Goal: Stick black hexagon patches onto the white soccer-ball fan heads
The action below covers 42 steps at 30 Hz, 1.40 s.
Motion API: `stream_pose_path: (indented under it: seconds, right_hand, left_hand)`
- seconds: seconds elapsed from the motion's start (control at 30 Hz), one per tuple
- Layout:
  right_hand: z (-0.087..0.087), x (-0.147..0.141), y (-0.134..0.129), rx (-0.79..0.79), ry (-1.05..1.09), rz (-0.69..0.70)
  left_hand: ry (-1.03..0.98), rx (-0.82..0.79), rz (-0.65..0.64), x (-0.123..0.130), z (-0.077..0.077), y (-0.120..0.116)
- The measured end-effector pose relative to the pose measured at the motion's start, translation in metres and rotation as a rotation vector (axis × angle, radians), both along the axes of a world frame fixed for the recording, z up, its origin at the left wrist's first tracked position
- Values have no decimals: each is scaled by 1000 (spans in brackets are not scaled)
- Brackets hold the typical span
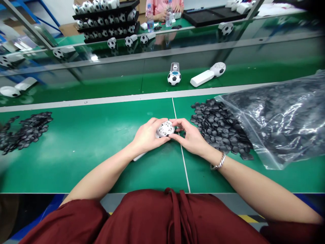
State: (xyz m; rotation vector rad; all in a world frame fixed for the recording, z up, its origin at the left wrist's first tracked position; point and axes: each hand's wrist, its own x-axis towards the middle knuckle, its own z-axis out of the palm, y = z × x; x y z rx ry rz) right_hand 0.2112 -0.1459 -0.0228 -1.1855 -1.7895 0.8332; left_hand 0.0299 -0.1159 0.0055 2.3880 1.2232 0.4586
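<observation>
My left hand [149,136] is closed around a white device with a rounded, football-patterned head [166,128]. Its white handle [139,156] shows below my left wrist, resting low over the green table. From the right, my right hand [189,137] grips the edge of the same head between thumb and fingers. Openings in a lattice pattern cover the head's upper face. Just beyond my right hand lies a heap of small black pentagon-like pieces [220,127]. Whether a piece sits between my right fingertips is hidden.
A clear plastic bag [284,118] full of black pieces lies at right, another black heap [25,130] at left. Football-headed devices [174,76] rest on the green conveyor [109,84] behind a pale rail. Across it are stacked black trays [106,20] and a person in pink [164,10].
</observation>
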Motion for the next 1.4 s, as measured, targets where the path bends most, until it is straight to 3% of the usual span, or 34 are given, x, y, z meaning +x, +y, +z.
stream_pose_path:
  seconds: [0.23, 0.37, 0.43, 0.57, 0.67, 0.77, 1.07, 1.2, 1.4]
  right_hand:
    - [-3, -5, -2, 7, 43, -25]
    - [7, 4, 6, -66, 19, 31]
    - [16, 17, 10, -118, -70, 66]
    - [29, 45, 13, -167, -425, 2]
    - [27, 51, 12, -211, -627, 44]
    - [23, 47, 11, -200, -685, 52]
    - [18, 36, 5, -169, -510, 104]
    - [22, 32, 4, -17, -417, 59]
    - [27, 24, -2, 119, -214, 115]
  left_hand:
    - [19, 6, -2, 2, 1, 0]
    - [26, -24, 2, 1, 3, 0]
    - [30, -45, -14, -1, 3, 0]
    - [69, -32, -74, -6, 5, 1]
    - [116, 48, -173, -7, 6, 2]
    - [124, 91, -185, -7, 5, 4]
    - [14, 80, -113, -6, -5, 7]
    - [31, 87, -112, -5, -6, 7]
    - [69, 69, -162, -8, -2, 8]
